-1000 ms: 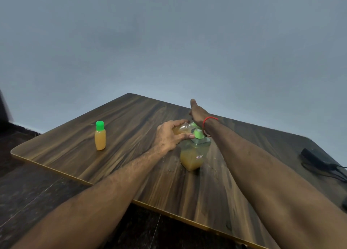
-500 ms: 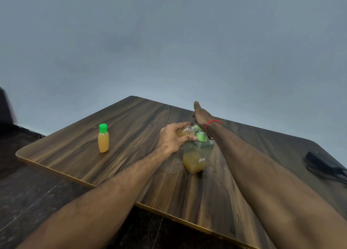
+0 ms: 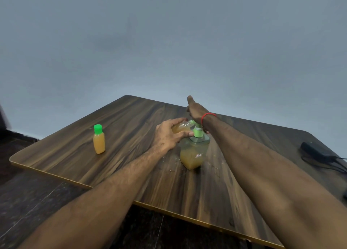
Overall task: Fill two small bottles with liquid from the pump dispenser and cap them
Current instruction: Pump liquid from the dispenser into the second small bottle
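Two small bottles are out, plus one pump dispenser [image 3: 193,152]. The capped bottle [image 3: 99,139] stands upright at the left of the wooden counter [image 3: 131,117], full of cloudy orange liquid under a bright green cap. The open bottle [image 3: 181,128], clear and partly filled with the same orange, lies tilted in the left hand [image 3: 169,136], whose fingers [image 3: 185,134] are curled round it, its mouth up against the green nozzle at the frame's centre. The dispenser is a squarish clear bottle, orange in its lower half. The right hand [image 3: 196,110], a red thread at the wrist, rests flat on the pump head, fingers straight. A black adapter [image 3: 315,152] lies at the right edge.
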